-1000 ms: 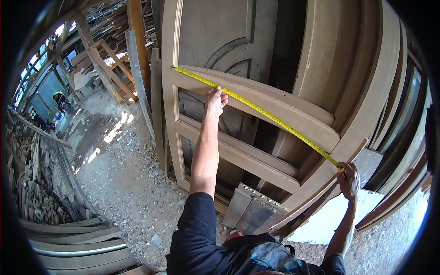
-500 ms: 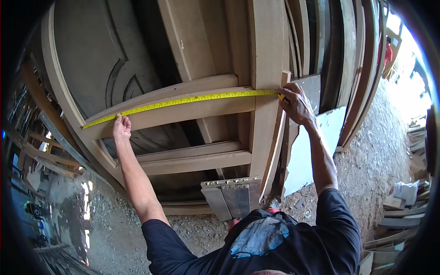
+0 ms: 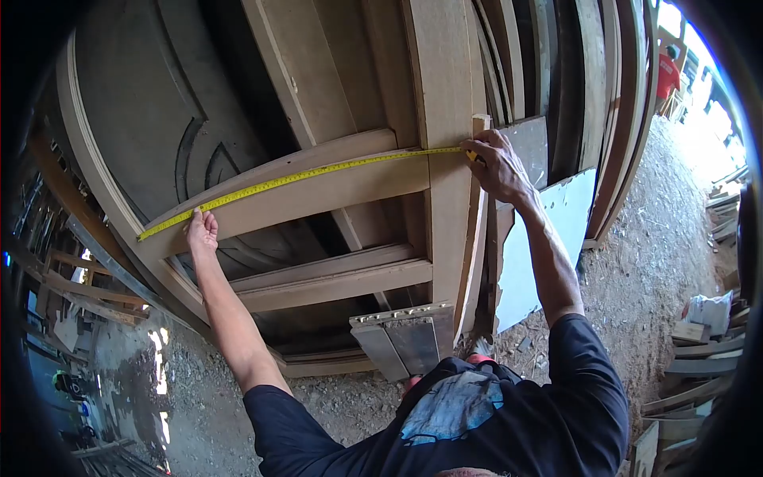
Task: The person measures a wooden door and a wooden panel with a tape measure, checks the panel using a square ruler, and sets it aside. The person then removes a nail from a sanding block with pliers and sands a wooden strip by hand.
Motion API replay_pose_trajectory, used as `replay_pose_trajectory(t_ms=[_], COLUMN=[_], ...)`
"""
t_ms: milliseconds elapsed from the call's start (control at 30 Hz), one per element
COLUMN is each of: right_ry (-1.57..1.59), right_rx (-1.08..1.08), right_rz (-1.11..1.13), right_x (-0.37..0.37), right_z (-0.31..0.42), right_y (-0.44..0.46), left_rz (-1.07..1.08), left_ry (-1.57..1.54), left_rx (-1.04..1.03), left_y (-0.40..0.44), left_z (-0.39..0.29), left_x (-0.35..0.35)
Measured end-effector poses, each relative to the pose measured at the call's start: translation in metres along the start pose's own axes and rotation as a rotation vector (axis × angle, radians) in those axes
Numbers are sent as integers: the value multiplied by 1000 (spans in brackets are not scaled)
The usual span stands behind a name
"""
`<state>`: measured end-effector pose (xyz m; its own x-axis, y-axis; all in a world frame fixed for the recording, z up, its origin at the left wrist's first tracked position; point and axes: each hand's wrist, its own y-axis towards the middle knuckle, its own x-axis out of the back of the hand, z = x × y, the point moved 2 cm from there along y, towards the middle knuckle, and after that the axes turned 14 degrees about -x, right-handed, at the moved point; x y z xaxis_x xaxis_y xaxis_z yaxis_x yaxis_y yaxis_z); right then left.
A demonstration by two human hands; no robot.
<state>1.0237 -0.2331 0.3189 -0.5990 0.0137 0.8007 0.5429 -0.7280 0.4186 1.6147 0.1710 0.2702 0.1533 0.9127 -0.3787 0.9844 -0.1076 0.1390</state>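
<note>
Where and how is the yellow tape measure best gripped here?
Probably by its case, from the right, where the right hand holds it: it fits within the hand, while the thin blade stretches left along the wooden rail.

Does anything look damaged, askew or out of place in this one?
One thing: the pale sheet beside the door frame, partly behind the right forearm, has a ragged left edge, which looks broken rather than cleanly cut. The yellow tape measure stretched across the frame shows nothing odd.
</note>
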Motion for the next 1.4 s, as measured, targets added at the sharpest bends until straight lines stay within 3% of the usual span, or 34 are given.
replay_pose_trajectory(t_ms=[367,467,567,633,667,733,867,1100,1400], right_ry=[-11,-23,104,77,57,70,57,72,85], right_rx=[12,-2,37,-1,67,129,157,70,128], right_rz=[-12,-15,1,26,-18,-16,7,82,87], right_x=[5,7,3,9,1,-1,-4,-2,2], right_z=[9,9,5,17,9,8,14,27,32], right_y=[1,0,2,1,4,7,6,-2,-10], left_rz=[-60,164,164,53,206,2,-73,-108,-108], left_ry=[34,-139,-93,-119,-260,-2,93,63,-4], left_rx=[-53,19,23,-26,-111,-151,-100,-86,-84], left_y=[-17,35,2,0,0,-47,-54,-46,-54], left_z=[-6,34,27,26,28,-13,-21,-21,-10], left_x=[-12,18,4,-4,-5,-32,-34,-30,-19])
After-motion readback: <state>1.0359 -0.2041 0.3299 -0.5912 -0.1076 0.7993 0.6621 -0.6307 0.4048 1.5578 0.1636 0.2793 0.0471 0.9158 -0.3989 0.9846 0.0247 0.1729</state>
